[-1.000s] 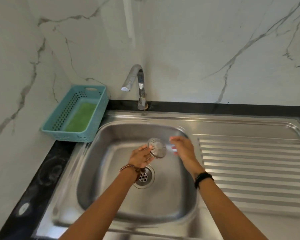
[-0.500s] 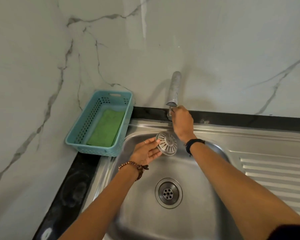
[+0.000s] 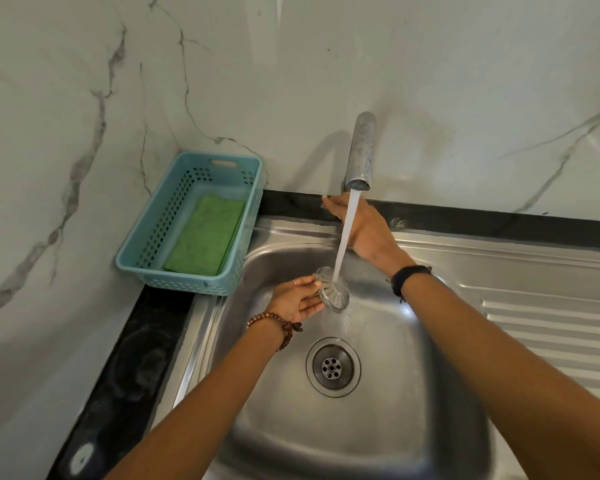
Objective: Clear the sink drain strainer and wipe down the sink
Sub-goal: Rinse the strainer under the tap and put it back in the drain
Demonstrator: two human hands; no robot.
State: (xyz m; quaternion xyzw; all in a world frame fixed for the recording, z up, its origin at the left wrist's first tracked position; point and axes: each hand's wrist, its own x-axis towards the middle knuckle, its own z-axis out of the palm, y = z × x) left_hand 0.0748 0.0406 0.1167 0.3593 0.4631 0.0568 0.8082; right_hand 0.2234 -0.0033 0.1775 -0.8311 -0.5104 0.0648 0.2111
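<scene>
My left hand (image 3: pixel 297 298) holds the round metal drain strainer (image 3: pixel 334 289) by its edge, tilted, above the basin of the steel sink (image 3: pixel 388 427). Water runs from the tap spout (image 3: pixel 361 150) straight onto the strainer and splashes below it. My right hand (image 3: pixel 361 225) is at the base of the tap behind the stream; its fingers are partly hidden there, so its grip is unclear. The open drain hole (image 3: pixel 332 367) lies in the basin floor below the strainer.
A light-blue plastic basket (image 3: pixel 160 237) with a green scrub pad (image 3: pixel 207 235) stands on the black counter (image 3: pixel 136 358) left of the sink. The ribbed draining board (image 3: pixel 551 317) runs to the right. Marble walls close off the back and left.
The water has started running from the tap onto the strainer. My right hand went from beside the strainer up to the tap base. My left hand keeps hold of the strainer.
</scene>
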